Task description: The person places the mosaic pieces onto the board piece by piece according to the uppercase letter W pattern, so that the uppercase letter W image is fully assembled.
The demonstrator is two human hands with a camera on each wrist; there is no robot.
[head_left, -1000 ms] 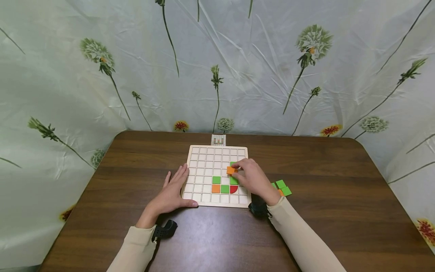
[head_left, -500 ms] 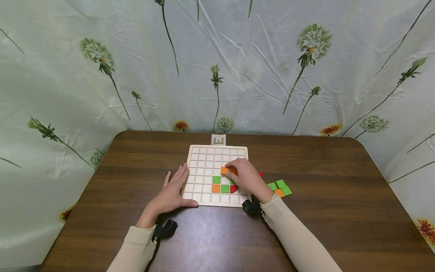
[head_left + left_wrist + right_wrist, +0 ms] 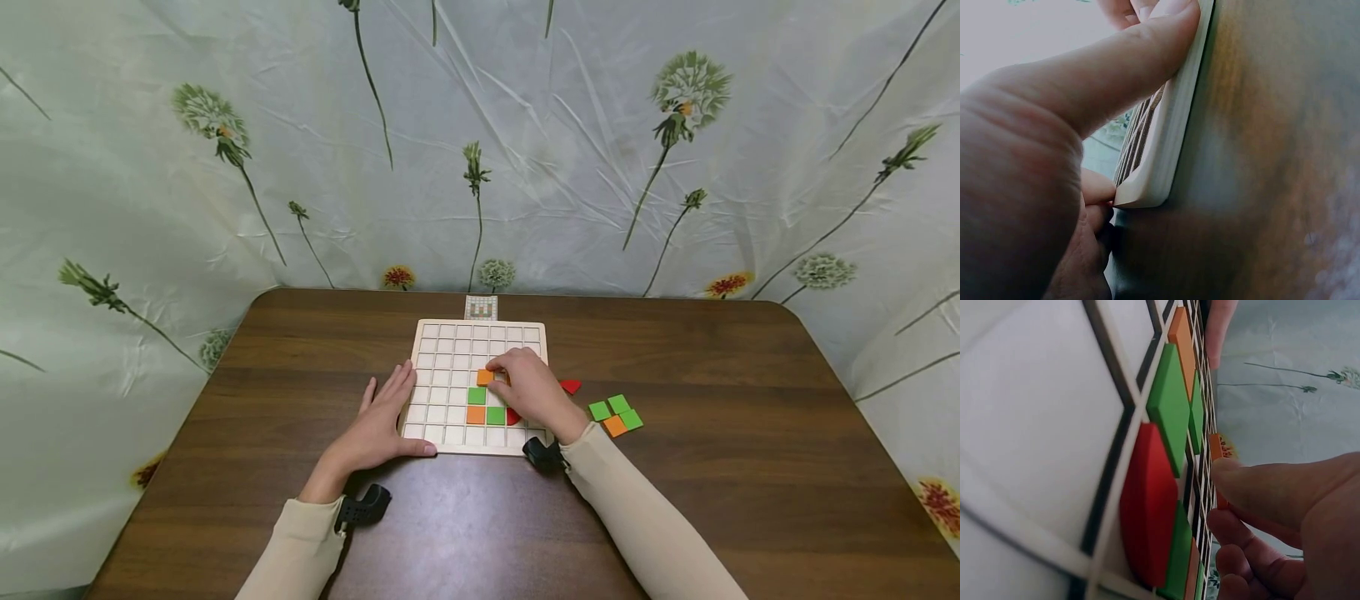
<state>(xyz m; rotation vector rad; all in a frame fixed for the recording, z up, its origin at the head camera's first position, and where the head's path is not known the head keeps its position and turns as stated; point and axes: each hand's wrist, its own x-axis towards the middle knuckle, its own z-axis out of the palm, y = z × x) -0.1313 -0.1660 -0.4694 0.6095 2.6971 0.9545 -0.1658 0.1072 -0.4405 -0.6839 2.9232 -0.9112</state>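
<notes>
My right hand (image 3: 525, 382) pinches an orange square tile (image 3: 485, 377) between thumb and fingers, over the wooden grid board (image 3: 435, 362). Close by on the board are a green square tile (image 3: 477, 396), another orange tile (image 3: 476, 414), a second green tile (image 3: 495, 416) and a rounded red tile (image 3: 1147, 506). More green and orange tiles stand beyond the red one in the right wrist view, hidden by the hand in the head view. My left hand (image 3: 378, 421) rests at the board's left side, fingers extended, thumb (image 3: 1147, 47) on the front rim.
Right of the board lie a red tile (image 3: 571, 387), several green tiles (image 3: 618, 404) and an orange tile (image 3: 615, 426). A small printed grid card (image 3: 481, 307) lies behind the board. Floral fabric (image 3: 570, 167) hangs behind the brown table (image 3: 712, 400).
My right hand has moved left across the board with the orange tile. That uncovers the red tile and the loose tiles on the table. The left hand keeps its place.
</notes>
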